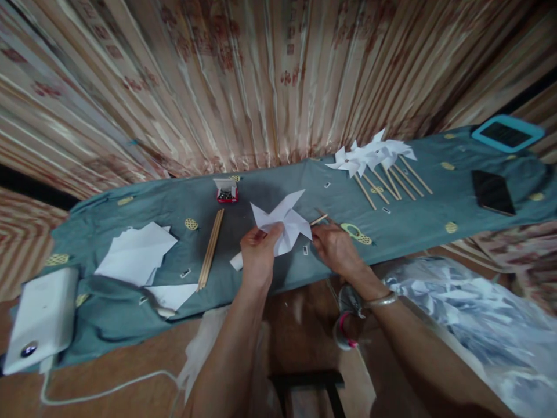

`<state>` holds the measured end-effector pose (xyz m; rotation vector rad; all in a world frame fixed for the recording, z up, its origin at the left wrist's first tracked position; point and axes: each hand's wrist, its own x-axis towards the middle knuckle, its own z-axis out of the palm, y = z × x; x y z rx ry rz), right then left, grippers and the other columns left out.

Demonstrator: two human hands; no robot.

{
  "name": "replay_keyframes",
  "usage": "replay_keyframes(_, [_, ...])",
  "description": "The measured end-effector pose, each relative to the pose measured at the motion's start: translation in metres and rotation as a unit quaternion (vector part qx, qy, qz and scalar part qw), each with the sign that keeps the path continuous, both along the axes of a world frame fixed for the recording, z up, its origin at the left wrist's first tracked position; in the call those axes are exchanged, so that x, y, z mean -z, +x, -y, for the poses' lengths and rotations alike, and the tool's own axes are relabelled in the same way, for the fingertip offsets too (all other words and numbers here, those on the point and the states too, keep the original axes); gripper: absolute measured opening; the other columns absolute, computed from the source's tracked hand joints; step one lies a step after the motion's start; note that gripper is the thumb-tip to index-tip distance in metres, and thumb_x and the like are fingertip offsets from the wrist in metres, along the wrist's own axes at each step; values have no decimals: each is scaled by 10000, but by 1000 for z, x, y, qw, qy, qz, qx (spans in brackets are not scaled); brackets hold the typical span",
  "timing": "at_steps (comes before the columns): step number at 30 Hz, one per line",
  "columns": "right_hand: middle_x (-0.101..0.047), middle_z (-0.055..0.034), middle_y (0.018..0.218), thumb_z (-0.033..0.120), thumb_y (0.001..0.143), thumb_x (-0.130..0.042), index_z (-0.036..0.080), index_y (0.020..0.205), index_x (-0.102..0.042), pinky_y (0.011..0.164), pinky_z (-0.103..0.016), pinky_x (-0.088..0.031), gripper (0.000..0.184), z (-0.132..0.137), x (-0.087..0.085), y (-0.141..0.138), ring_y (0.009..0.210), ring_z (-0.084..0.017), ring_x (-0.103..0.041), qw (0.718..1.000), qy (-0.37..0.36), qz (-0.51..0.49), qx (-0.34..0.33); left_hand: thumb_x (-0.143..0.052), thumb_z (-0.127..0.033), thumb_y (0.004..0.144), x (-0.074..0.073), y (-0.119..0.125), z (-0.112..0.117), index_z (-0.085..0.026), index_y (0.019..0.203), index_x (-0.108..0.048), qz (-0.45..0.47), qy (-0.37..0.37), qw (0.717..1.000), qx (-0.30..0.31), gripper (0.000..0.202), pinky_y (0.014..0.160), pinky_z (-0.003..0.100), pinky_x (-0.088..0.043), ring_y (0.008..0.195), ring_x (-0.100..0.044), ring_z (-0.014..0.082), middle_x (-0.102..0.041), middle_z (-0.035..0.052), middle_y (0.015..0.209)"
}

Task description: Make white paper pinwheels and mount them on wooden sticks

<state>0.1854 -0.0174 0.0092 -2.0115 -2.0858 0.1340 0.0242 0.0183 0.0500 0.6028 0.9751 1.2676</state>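
A white paper pinwheel (290, 227) is pinched between the thumb and fingers of my left hand (257, 251), above the middle of the cloth-covered table. My right hand (336, 247), with a bangle on its wrist, is closed just right of the pinwheel's blade tip. Part of a wooden stick (319, 219) shows between the pinwheel and my right fingers; whether they grip it I cannot tell. Scissors with light green handles (353, 231) lie right behind that hand, partly hidden. A small white piece (236, 261) sticks out left of my left hand.
Several wooden sticks (212, 247) and a red box of pins (227, 191) lie left. Stacked paper sheets (134, 252) and a white device with a cable (41, 319) are further left. Finished pinwheels (369, 157), a dark phone (493, 191) and a blue-framed tablet (507, 133) lie right.
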Motion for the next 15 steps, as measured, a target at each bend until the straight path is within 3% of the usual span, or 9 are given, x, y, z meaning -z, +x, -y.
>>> replay_keyframes(7, [-718, -70, 842, 131, 888, -484, 182, 889, -688, 768, -291, -462, 210, 3, -5, -10, 842, -214, -656, 998, -28, -60, -9, -847, -262, 463, -2, 7, -2, -152, 680, -737, 27, -2, 999, -28, 267, 632, 239, -483, 578, -637, 121, -731, 10, 666])
replay_keyframes(15, [-738, -113, 902, 69, 806, -524, 176, 854, -705, 854, -339, -474, 215, 8, -6, 17, 880, -248, -651, 999, -6, -41, 27, -835, -272, 509, 1, 19, -4, -169, 685, -743, 24, 13, 1000, -14, 224, 677, 240, -484, 623, -648, 120, -736, 7, 694])
